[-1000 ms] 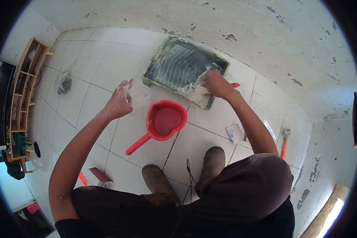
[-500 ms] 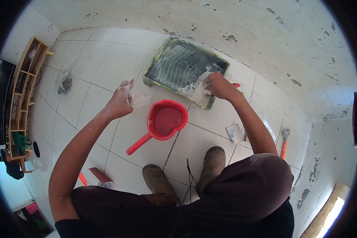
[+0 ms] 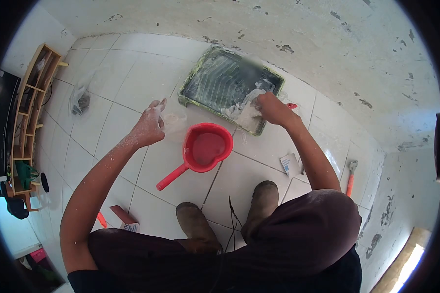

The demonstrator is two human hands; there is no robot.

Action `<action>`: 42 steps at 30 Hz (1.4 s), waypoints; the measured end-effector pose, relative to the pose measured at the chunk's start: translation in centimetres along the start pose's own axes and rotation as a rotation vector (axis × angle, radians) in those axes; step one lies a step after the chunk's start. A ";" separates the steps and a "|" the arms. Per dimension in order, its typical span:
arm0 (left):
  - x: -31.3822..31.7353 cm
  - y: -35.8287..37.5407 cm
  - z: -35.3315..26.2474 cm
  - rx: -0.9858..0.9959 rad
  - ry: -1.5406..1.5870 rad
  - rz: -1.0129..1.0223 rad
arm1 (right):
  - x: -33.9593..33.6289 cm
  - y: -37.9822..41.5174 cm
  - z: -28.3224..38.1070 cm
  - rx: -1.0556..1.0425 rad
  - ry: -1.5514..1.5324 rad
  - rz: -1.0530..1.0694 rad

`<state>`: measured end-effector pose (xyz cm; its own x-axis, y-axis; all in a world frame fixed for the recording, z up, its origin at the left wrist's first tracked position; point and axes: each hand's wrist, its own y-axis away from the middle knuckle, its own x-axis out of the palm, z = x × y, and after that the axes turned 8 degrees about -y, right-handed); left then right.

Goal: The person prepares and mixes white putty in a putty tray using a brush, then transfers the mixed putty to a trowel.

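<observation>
Head view: dark paint tray (image 3: 215, 80) on floor (image 3: 166, 168), 1 o'clock of red dipper (image 3: 208, 146); white powder (image 3: 250, 118) at tray's 5 o'clock. Right hand (image 3: 275, 108) bunched over it, grip can't tell from here. Left hand (image 3: 151, 123), well apart, clamped on clear bag (image 3: 176, 122), dipper's 10 o'clock, pale stuff inside. Dipper contents unclear.

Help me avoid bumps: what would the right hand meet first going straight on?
Past the whitish plastic at its fingers, the right hand would probably meet the paint tray; depth is unclear.
</observation>
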<state>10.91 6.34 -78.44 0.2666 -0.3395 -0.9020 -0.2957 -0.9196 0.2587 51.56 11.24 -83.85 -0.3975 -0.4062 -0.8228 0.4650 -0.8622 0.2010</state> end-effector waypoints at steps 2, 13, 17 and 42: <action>0.2 0.0 0.1 0.003 -0.014 -0.009 | -0.1 -0.3 -0.3 -0.020 -0.051 -0.024; -0.4 0.7 -0.7 -0.004 0.023 -0.008 | -1.5 -0.2 0.9 -0.066 -0.004 -0.218; 0.0 0.3 -0.1 0.013 0.052 -0.006 | 0.0 -0.6 0.5 -0.164 -0.182 -0.362; 0.0 0.7 -0.5 0.094 0.092 0.047 | 10.8 -12.7 15.4 -0.474 -0.269 0.120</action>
<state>11.21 5.57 -78.09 0.3325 -0.4024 -0.8530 -0.3934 -0.8812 0.2624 29.15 13.17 -87.15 -0.4787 -0.6095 -0.6319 0.7996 -0.5999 -0.0270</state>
